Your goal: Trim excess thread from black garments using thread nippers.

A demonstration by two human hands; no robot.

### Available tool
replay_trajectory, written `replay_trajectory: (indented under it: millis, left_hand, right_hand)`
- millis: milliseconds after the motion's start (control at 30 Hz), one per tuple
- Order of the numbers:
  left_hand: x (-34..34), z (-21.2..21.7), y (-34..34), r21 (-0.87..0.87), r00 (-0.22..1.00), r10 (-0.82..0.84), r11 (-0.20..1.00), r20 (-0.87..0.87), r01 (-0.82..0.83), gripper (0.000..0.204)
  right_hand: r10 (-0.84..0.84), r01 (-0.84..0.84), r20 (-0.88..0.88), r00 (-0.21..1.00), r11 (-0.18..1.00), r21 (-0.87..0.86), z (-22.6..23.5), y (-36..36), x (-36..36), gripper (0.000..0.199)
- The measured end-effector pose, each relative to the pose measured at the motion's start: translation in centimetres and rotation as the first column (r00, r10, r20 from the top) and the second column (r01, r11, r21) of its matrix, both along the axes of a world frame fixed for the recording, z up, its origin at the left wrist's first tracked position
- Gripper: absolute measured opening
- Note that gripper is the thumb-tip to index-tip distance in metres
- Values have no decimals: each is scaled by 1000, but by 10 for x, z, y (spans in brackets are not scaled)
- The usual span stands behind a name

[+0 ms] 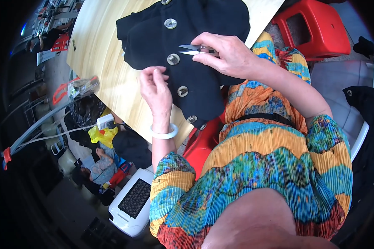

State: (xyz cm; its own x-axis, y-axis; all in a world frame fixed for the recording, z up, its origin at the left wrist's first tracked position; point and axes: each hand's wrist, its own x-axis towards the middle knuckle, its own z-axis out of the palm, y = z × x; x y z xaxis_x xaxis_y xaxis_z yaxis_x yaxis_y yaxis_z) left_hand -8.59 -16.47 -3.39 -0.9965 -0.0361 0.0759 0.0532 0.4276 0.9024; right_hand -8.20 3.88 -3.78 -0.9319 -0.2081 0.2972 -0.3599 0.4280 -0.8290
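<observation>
A black garment (147,45) with a row of several large round buttons lies across the pale wooden table (106,50). My right hand (230,56) is closed around a pair of thread snips (195,50). Their blades point left, parted, above the cloth near a middle button (173,59). Beside the garment's left edge, my left hand (156,89) has its fingers curled and thumb drawn in. What its fingertips hold, if anything, is too small to make out. A pale bangle (164,132) circles the left wrist.
A red plastic stool (316,29) stands beyond the table at upper right. Another red seat (199,147) is under the table's near edge. At lower left are a white bin-like box (131,228) and a yellow bag (104,136). Another person (104,166) sits there.
</observation>
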Motion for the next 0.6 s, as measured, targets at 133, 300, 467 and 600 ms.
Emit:
replay_trajectory:
  millis: [133,300,467,600]
  left_hand:
    - [-5,5,3,36,956,-83,996,280,76,26]
    - [-10,8,0,468,903,-184,884,388,-21,22]
    - [-1,20,4,687,885,-263,722,384,-83,17]
    - [0,24,2,720,867,-305,688,395,-87,15]
  right_hand:
    - [26,-26,-30,999,999,-18,-1,-9,7,24]
    - [7,-6,-49,999,1000,27,-2,-7,12,24]
    - [31,-22,-133,991,998,67,6,0,6,23]
    - [66,-54,-145,987,995,81,5,2,0,23]
